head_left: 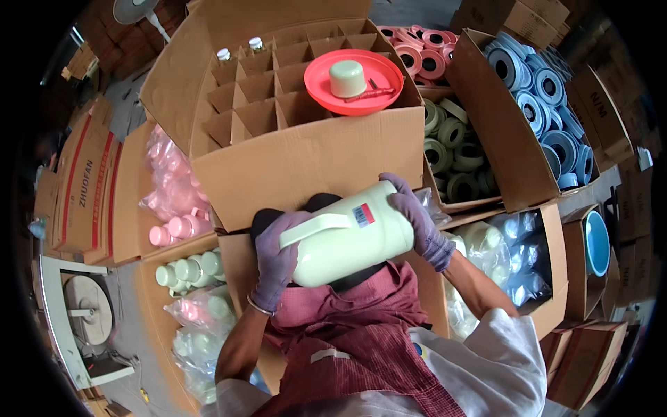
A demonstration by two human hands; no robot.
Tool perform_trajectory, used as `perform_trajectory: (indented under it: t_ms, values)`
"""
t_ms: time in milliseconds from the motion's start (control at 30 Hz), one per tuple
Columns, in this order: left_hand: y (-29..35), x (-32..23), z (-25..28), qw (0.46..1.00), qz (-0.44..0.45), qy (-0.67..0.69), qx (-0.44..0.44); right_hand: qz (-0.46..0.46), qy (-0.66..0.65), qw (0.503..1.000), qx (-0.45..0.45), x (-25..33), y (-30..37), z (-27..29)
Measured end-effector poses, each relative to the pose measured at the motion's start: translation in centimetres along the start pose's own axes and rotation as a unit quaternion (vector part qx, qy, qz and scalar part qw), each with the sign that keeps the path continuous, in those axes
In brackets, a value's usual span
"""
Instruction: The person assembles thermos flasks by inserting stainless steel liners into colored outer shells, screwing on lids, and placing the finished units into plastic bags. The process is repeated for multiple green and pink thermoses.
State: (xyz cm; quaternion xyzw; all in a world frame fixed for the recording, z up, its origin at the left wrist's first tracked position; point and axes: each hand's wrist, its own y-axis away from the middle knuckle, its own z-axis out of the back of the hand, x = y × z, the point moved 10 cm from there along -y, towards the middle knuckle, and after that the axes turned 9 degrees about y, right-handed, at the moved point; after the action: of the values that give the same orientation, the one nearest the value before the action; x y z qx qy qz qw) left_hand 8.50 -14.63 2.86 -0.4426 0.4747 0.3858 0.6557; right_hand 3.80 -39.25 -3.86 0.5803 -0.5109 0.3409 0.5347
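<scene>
A pale green jug body (347, 243) with a long side handle and a small red-and-white label lies tilted across my lap, held between both hands. My left hand (276, 251), in a grey-purple glove, grips its left end beside the handle. At the other end my right hand (418, 221), gloved the same way, wraps round the rim. Fingers of both hands are partly hidden behind the jug. Beyond it, a red plate (319, 96) holds a pale green cup-shaped cap (347, 78) and a thin reddish-brown tool.
The plate rests on a divided carton (306, 142) with two small glass-like bottles. Cartons at the right hold green rings (453, 132), blue rings (547, 87) and pink rings (431, 64). Pink jugs (182, 226) and green jugs (189, 270) fill boxes at my left. A blue basin (596, 243) stands far right.
</scene>
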Motion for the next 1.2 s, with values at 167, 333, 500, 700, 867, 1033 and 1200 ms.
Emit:
perform_trajectory:
  t_ms: [167,333,500,700,867,1033,1200]
  values:
    - [2.3,4.0,3.6,0.994,0.084,0.0,-0.067,0.056,0.241,0.967,0.068,4.8,-4.0,-3.4]
    - [2.3,2.6,8.0,0.985,0.039,-0.151,-0.071,0.367,0.582,0.724,-0.043,17.6,-15.4,-2.5]
    - [-0.8,0.8,6.7,0.994,-0.007,-0.029,-0.105,0.249,0.752,0.61,-0.021,15.5,-29.8,-1.9]
    - [-8.5,3.1,2.0,0.629,0.047,0.776,-0.015,0.438,0.532,0.72,-0.078,21.8,-15.9,-5.3]
    - [-10.2,4.1,-1.4,0.636,0.065,0.767,-0.062,0.596,0.548,0.579,-0.098,16.5,1.7,-8.9]
    - [-9.1,3.2,-3.4,0.709,0.055,0.692,-0.128,0.209,0.174,0.962,-0.013,9.3,-3.4,-7.3]
    - [-7.4,2.4,-2.6,0.765,0.005,0.634,-0.114,0.207,0.186,0.961,0.001,6.7,-1.2,-7.4]
